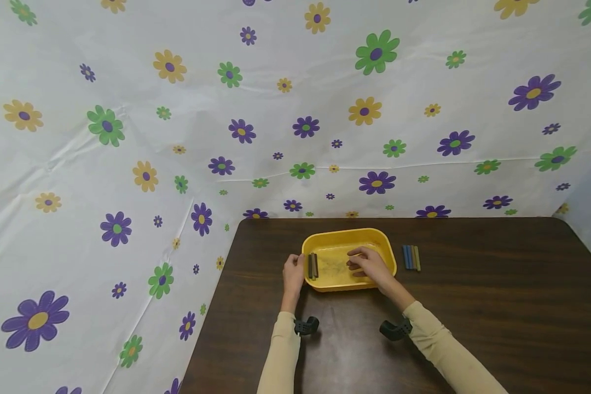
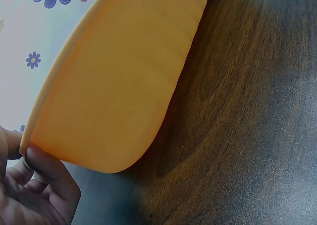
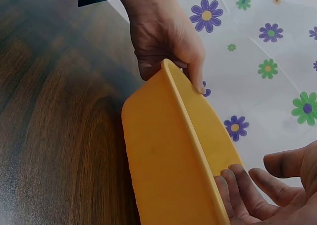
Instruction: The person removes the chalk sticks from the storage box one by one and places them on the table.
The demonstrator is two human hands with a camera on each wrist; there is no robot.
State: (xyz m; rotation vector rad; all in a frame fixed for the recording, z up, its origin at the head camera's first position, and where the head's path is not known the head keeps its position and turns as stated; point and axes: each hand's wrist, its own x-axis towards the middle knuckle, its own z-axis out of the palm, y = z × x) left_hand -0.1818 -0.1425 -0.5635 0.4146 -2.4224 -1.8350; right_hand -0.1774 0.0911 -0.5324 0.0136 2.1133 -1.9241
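Note:
A yellow plastic tray with raised walls stands on the dark wooden table. My left hand grips its left rim, thumb and fingers pinching the edge in the left wrist view. Just inside that end lie a few dark, chalk-like sticks, side by side. Over the right part of the tray is my right hand, its fingers loosely bent and nothing visible between them. Dark smudges mark its fingertips in the right wrist view. The sticks are hidden from both wrist views.
Several blue and dull yellow chalk-like sticks lie in a row on the table, right of the tray. A flower-printed white sheet hangs behind the table and along its left side. Black bands sit on both wrists.

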